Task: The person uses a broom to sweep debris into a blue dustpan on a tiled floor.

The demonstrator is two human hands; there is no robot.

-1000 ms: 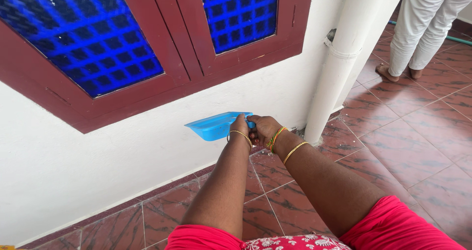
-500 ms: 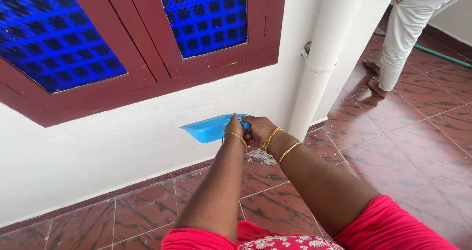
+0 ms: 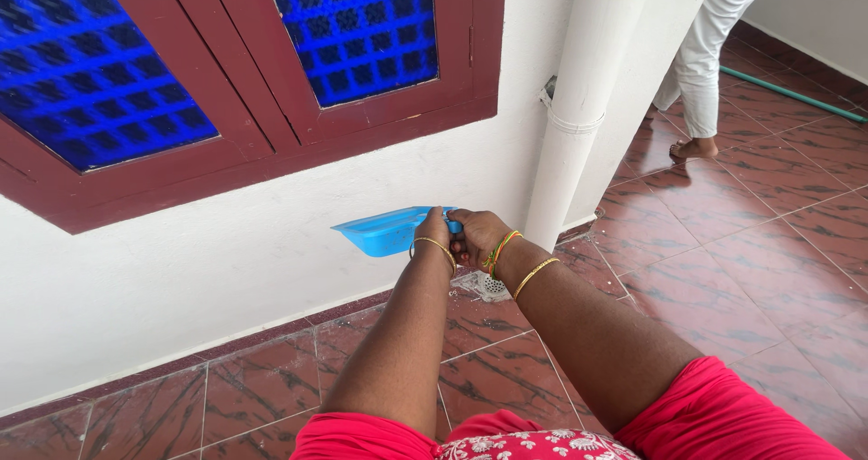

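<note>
1. Both arms stretch forward from the bottom of the view and meet at centre, bare from red sleeves down.
2. Left arm runs nearly straight away from the body, elbow almost locked.
3. Left hand [image 3: 432,228] is at the far end, back of the hand up, fingers curled down and closed in a grip; fingertips are hidden.
4. Left wrist carries one gold bangle.
5. Right arm comes in from the lower right on a diagonal, forearm angled left and away.
6. Right hand [image 3: 474,233] sits just right of the left, touching it, fingers curled closed.
7. Right wrist has coloured threads and a gold bangle, a second bangle further up.
</note>
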